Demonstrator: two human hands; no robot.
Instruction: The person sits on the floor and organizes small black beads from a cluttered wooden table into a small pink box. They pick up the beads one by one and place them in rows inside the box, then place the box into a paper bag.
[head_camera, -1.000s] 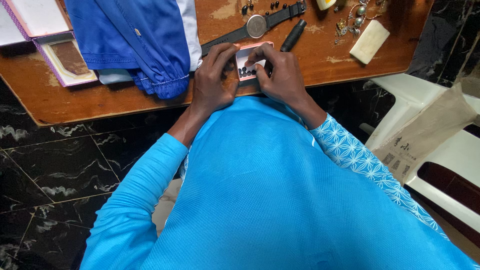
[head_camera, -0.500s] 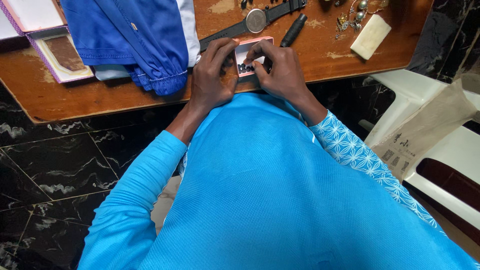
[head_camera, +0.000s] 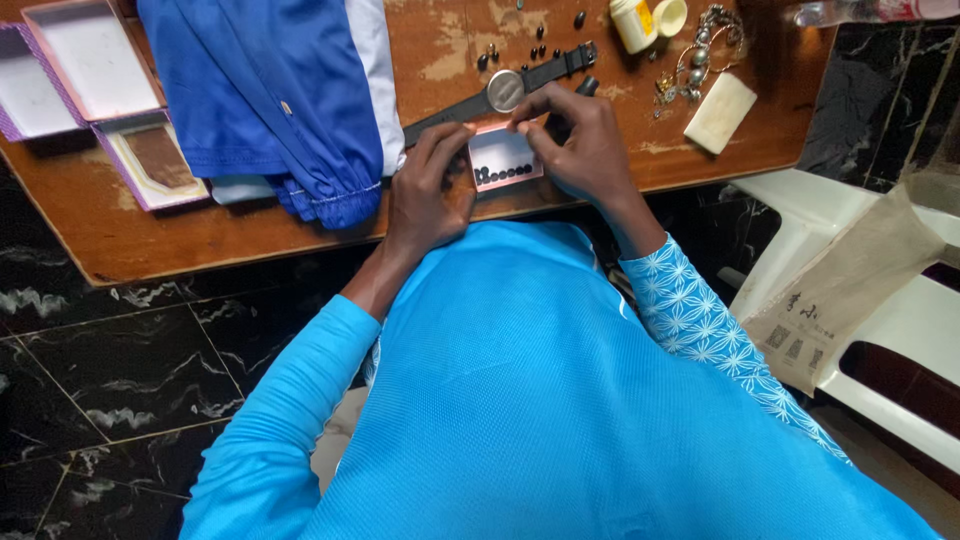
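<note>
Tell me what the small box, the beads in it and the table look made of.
Box: likely card, matt pink rim, white inside. Beads: dark and glossy, maybe glass or stone; too small to tell. Table: wood or veneer, brown varnish worn to pale patches.

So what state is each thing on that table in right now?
Small pink box: open, a row of dark beads inside.
Left hand: steadying the box's left edge.
Right hand: fingertips at the box's top edge.
Wristwatch: unbuckled, lying flat.
White bottle: uncapped, lid beside it.
Purple-edged boxes: open.
Blue garment: folded loosely.
</note>
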